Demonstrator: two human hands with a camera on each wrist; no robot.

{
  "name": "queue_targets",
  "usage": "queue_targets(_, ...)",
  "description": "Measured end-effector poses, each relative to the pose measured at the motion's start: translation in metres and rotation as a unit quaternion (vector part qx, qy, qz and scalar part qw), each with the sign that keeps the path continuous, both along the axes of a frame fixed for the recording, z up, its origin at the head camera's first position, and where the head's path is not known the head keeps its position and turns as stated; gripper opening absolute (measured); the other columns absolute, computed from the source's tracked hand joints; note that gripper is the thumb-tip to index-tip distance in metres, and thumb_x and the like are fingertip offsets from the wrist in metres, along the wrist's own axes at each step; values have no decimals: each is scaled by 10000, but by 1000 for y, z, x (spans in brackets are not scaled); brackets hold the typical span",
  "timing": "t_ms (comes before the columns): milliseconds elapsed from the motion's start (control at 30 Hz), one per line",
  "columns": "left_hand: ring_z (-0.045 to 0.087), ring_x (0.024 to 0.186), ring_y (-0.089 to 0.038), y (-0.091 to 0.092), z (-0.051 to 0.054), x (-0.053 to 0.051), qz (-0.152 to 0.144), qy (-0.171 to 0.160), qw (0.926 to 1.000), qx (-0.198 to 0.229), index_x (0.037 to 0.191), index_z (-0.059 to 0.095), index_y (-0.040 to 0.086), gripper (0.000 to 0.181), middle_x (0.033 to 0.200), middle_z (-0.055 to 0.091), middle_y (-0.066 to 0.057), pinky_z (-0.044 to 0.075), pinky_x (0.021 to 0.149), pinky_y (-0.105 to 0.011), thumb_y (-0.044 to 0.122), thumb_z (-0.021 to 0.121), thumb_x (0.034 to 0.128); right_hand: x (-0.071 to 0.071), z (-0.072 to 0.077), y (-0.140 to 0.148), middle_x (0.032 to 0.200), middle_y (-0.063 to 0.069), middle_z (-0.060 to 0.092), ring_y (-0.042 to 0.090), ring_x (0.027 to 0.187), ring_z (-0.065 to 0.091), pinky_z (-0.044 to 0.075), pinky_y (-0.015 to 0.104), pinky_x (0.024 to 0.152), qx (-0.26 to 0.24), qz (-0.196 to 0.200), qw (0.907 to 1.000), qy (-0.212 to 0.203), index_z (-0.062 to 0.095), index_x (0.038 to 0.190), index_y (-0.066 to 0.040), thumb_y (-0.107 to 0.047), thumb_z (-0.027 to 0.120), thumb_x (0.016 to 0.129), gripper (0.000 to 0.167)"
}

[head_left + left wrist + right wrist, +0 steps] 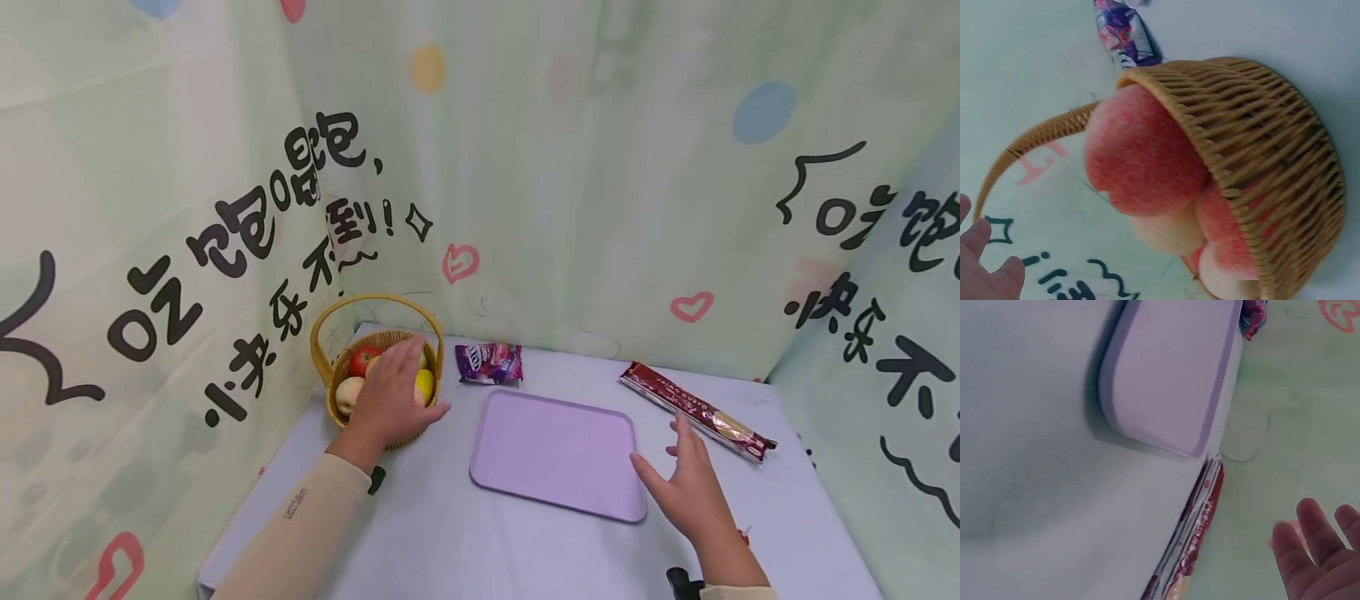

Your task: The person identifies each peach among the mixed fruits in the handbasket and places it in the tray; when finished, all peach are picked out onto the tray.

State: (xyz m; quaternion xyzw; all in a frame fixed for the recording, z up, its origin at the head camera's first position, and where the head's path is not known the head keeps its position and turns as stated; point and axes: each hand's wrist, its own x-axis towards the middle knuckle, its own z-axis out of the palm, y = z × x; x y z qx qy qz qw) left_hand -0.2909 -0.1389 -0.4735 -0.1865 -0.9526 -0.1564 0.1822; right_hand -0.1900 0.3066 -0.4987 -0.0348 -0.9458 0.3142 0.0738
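My left hand (390, 396) hovers over a wicker basket (1272, 125), fingers straight and thumb spread. Fruit fills the basket: a red one (362, 360), a yellow one (424, 385) and, large in the left wrist view, a pinkish-red peach-like one (1141, 150). That hand holds nothing and partly hides the fruit in the head view. My right hand (686, 483) is held in the air by the right end of a lilac tray (555, 454), its fingers apart and nothing in them. Just beyond it lies a long dark red snack packet (697, 410).
A purple snack bag (489, 363) lies behind the tray, right of the basket. The basket's arched handle (375, 297) stands upright. Printed curtains (525, 208) enclose the white table (420, 525) at back and sides. A small red thing (743, 537) shows beside the right wrist.
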Motion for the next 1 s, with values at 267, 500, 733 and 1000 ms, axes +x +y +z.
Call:
queue_targets(267, 315, 1507, -300, -8, -10, -5, 450, -734, 9955, 406, 1616, 239, 137, 1128, 1644, 327, -77, 301, 1231, -539, 647, 785, 771, -7, -27, 10, 1572, 364, 232, 488, 1209, 577, 573, 549, 934, -107, -130, 9943, -1051, -20, 1619, 27, -581, 618, 959, 1102)
queue_targets(500, 308, 1503, -313, -12, -18, -6, 615, -1119, 9894, 693, 1623, 216, 166, 1098, 1655, 299, -61, 370, 1186, -560, 630, 769, 795, -10, -46, 12, 1457, 394, 348, 529, 1273, 478, 428, 671, 1067, -73, -192, 9885, -1501, 107, 1575, 106, -469, 621, 977, 976)
queue_targets(733, 292, 1505, -317, -14, -22, -5, 676, -1464, 9825, 929, 1633, 174, 183, 1103, 1665, 267, -68, 365, 1181, -583, 625, 763, 812, -17, -60, 13, 1263, 374, 541, 436, 1081, 586, 504, 615, 945, -141, -196, 9858, -1659, 218, 1519, 140, -449, 625, 971, 901)
queue_targets(1000, 319, 1481, -317, -14, -31, -5, 722, -1733, 9768, 1026, 1626, 185, 176, 1086, 1642, 276, -70, 398, 1153, -593, 607, 770, 819, -19, -75, 14, 1177, 335, 606, 386, 1013, 627, 523, 580, 910, -186, -355, 9778, -2058, 273, 1487, 142, -475, 607, 967, 874)
